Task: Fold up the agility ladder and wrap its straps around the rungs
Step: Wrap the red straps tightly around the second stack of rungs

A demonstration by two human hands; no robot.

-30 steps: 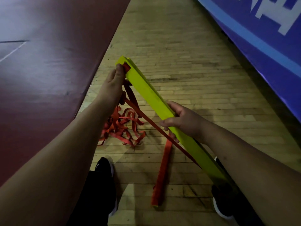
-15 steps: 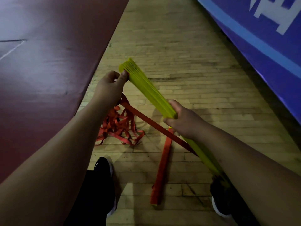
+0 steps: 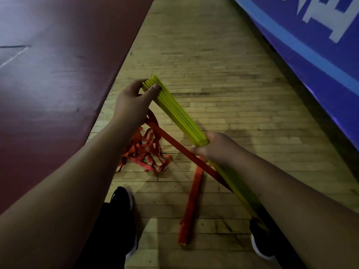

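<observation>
Your left hand (image 3: 132, 107) pinches the far end of the yellow rungs (image 3: 174, 111), thumb pressed across the stacked edges and fingers (image 3: 136, 85) curled behind them. Your right hand (image 3: 217, 148) grasps the same stack lower down, fingers (image 3: 197, 151) wrapped round it. The rungs run as one slanted bundle from the left fingers to the right ones and on under your right forearm toward your right shoe (image 3: 260, 243). One red strap (image 3: 174, 144) stretches taut from beneath your left palm to just below your right fingers. The loose tangle of straps (image 3: 145, 154) lies on the wooden floor (image 3: 213, 84) below your left fingers, apart from both hands. A flat red band (image 3: 191, 204) lies on the floor beneath your right fingers, between your shoes.
</observation>
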